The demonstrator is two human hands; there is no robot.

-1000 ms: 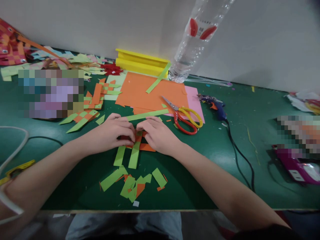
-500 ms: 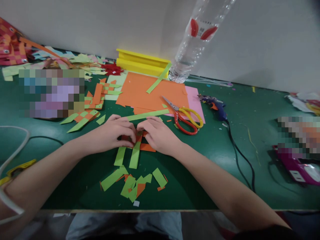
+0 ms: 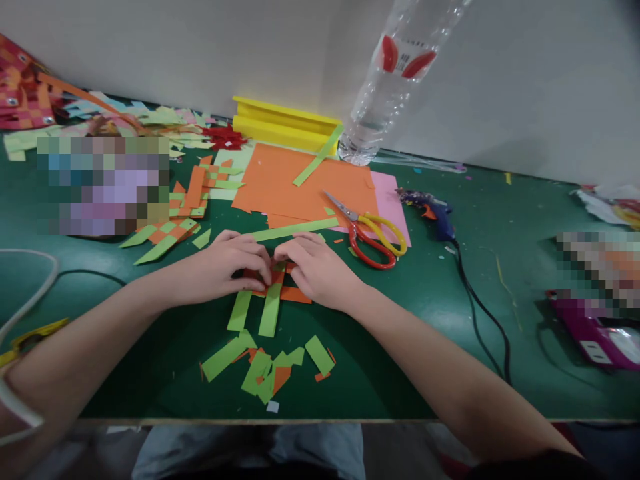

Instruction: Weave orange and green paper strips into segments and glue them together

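Observation:
Green and orange paper strips [image 3: 271, 310] lie crossed over one another on the green table, partly hidden under my fingers. My left hand [image 3: 235, 263] curls over their left side, thumb and fingertips pinching the strips near the crossing. From the other side, my right hand [image 3: 317, 270] bends its fingers onto the same strips, and its fingertips almost meet the left ones. Two green ends stick out toward me, and an orange end [image 3: 296, 295] points right. Just beyond my fingers lies a loose green strip [image 3: 297, 230].
Scissors [image 3: 373, 233] with red and yellow handles lie by orange sheets [image 3: 305, 183]. A blue glue gun [image 3: 430, 212] with a black cord is at right. Behind stand a bottle [image 3: 395, 80] and a yellow holder [image 3: 285, 127]. Paper scraps [image 3: 265, 370] lie near me; woven pieces [image 3: 175, 230] lie left.
My hands stay nearly in place over the strips. The left fingers and the left green end have shifted very slightly; little else differs.

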